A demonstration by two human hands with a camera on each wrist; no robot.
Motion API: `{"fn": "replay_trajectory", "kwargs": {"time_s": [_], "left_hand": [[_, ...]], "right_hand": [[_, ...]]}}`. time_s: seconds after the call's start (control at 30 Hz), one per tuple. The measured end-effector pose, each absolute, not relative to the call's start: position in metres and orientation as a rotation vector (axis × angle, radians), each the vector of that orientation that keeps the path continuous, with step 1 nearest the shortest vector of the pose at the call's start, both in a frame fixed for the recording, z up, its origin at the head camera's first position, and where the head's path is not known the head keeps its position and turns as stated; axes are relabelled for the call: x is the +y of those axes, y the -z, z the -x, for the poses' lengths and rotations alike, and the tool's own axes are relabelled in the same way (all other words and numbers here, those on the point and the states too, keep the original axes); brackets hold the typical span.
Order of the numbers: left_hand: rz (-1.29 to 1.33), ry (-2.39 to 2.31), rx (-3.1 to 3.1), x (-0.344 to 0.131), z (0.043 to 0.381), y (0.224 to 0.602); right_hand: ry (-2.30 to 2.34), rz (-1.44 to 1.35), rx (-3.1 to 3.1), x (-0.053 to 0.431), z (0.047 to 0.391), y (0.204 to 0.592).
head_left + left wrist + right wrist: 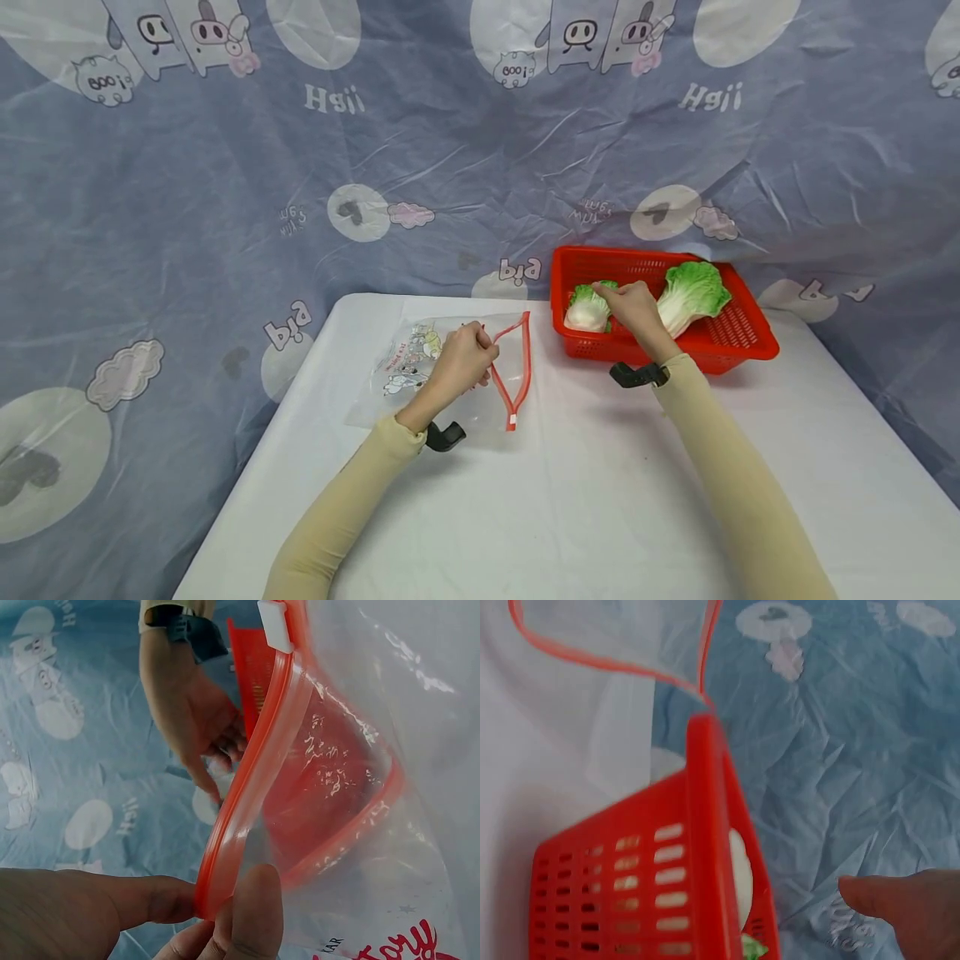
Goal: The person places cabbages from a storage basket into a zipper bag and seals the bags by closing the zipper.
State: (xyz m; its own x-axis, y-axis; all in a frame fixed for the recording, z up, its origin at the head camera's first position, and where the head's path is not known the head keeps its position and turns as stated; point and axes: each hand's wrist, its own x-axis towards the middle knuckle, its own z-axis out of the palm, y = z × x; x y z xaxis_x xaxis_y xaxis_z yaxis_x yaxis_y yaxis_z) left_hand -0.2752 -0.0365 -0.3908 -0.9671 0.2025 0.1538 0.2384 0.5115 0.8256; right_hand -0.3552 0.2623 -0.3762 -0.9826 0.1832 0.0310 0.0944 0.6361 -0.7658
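My left hand (462, 358) pinches the red zip edge (244, 787) of a clear plastic zip bag (405, 358) with printed cartoon figures. The bag's mouth gapes toward the right, its white slider (276, 626) at the near end. Over the red basket (731, 367) is my right hand (633, 308), thumb stretched out, fingers loosely bent. The thumb overlaps the leaves of a small white-and-green cabbage (587, 315) lying in the basket's left part. In the right wrist view only the thumb (900, 900) shows, apart from the cabbage, which is mostly hidden behind the basket wall.
A larger leafy cabbage (693, 296) lies in the right part of the basket, just beside the right hand. A white-covered table (555, 517) carries everything. Behind it hangs a blue-grey patterned cloth (450, 142).
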Motion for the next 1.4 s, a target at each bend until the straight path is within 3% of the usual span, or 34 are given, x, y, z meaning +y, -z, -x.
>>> {"fn": "replay_trajectory", "kwargs": {"time_s": [0.67,1.07,1.4], "left_hand": [[0.387,1.459,-2.717,-0.031,0.270,0.397],[0.399,1.461,-2.705,-0.034,0.272,0.392],[0.388,1.498,-2.685,-0.038,0.271,0.388]], "right_hand": [[-1.363,0.254,-3.317,0.291,0.390,0.391],[-2.096,-0.182,-2.846,0.299,0.381,0.403],[-1.894,0.042,-2.836,0.294,0.389,0.400]]}}
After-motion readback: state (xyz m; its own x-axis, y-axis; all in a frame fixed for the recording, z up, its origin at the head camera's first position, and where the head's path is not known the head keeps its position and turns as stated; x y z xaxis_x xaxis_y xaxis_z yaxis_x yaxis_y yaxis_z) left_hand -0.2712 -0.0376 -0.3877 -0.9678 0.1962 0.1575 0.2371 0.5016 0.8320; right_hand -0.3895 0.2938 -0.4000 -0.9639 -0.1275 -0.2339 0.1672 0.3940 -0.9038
